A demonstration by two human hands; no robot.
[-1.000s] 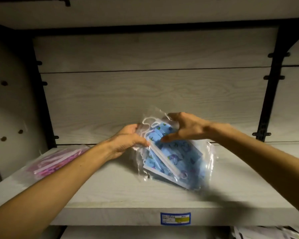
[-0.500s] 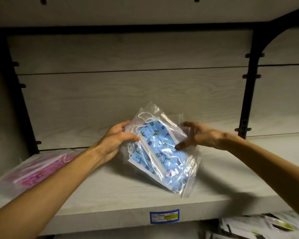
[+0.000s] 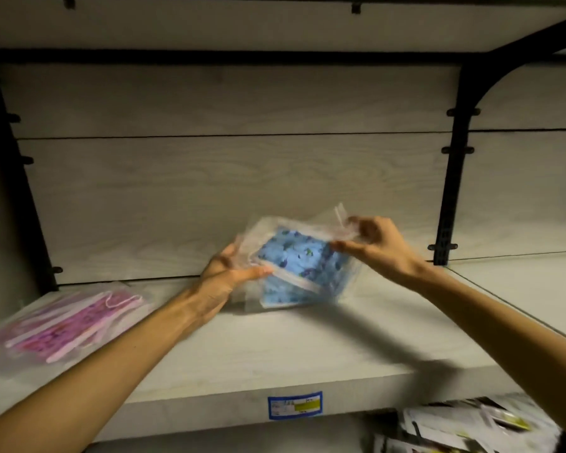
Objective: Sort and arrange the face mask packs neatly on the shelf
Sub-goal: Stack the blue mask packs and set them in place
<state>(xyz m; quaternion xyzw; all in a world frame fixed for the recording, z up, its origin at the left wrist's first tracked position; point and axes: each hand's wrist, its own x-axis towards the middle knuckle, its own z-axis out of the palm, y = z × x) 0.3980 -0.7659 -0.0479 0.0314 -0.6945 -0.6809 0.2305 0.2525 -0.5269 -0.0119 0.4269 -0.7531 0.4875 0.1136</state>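
A clear plastic pack of blue patterned face masks (image 3: 299,271) is held tilted just above the middle of the pale wooden shelf (image 3: 275,351). My left hand (image 3: 224,277) grips its left edge, thumb across the front. My right hand (image 3: 371,245) pinches the pack's upper right corner. A pack of pink masks (image 3: 69,325) lies flat at the shelf's left end, apart from both hands. The picture is blurred by motion.
A blue and yellow price label (image 3: 294,405) sits on the shelf's front edge. A black bracket (image 3: 451,178) stands at the right, with another shelf section beyond it. More packs (image 3: 464,426) lie on the lower shelf at bottom right. Another shelf board runs overhead.
The blue pack has turned and its top now leans right. My right hand rose from the pack's right side to its upper right corner. The view shifted slightly.
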